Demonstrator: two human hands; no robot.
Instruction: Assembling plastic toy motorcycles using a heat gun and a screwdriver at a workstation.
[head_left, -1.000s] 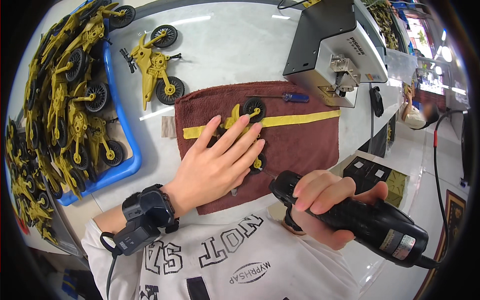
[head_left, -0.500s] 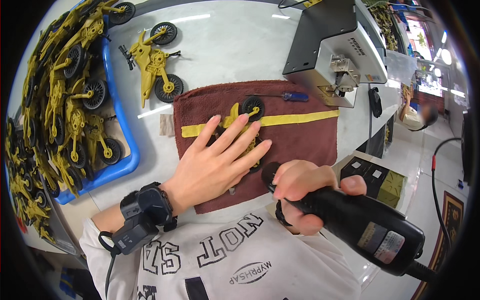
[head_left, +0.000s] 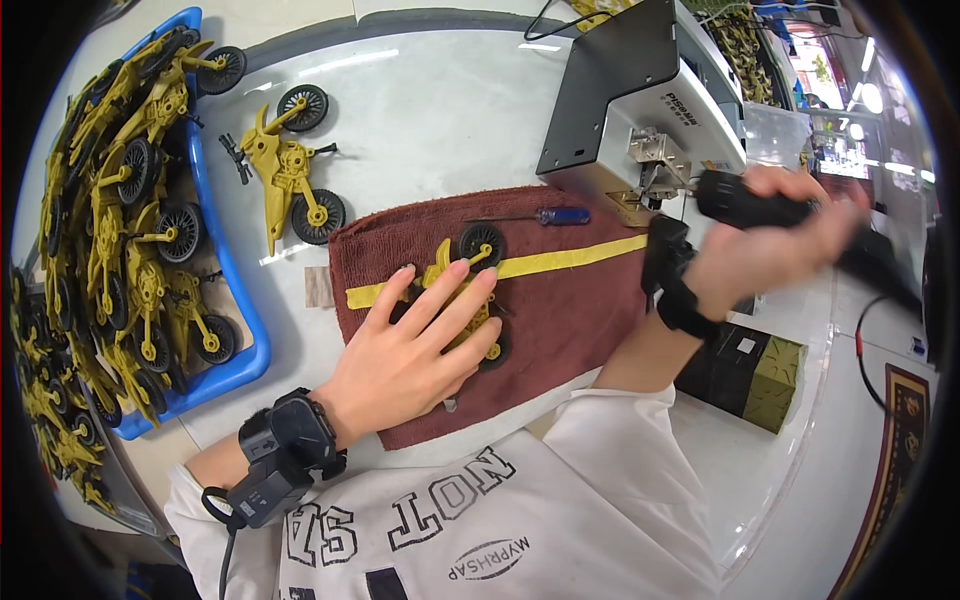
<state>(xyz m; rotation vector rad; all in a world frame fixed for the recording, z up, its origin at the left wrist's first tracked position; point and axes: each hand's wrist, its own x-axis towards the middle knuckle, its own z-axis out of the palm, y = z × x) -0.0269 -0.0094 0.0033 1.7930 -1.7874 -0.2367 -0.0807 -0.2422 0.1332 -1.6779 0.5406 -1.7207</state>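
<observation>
My left hand (head_left: 415, 345) lies flat, fingers spread, pressing a yellow toy motorcycle (head_left: 470, 290) onto a dark red towel (head_left: 570, 310) with a yellow stripe. My right hand (head_left: 765, 235) is raised at the right, gripping a black electric screwdriver (head_left: 745, 200) whose tip points toward the grey machine (head_left: 640, 90). The screwdriver's cord trails off to the right. A small blue-handled screwdriver (head_left: 545, 215) rests on the towel's far edge.
Another yellow toy motorcycle (head_left: 285, 175) lies on the white table beyond the towel. A blue tray (head_left: 235, 300) at the left holds several more. A black and olive box (head_left: 755, 375) sits at the table's right edge.
My right hand has lifted the electric screwdriver from near my body up and right, away from the toy, to the grey machine. My left hand has stayed on the toy.
</observation>
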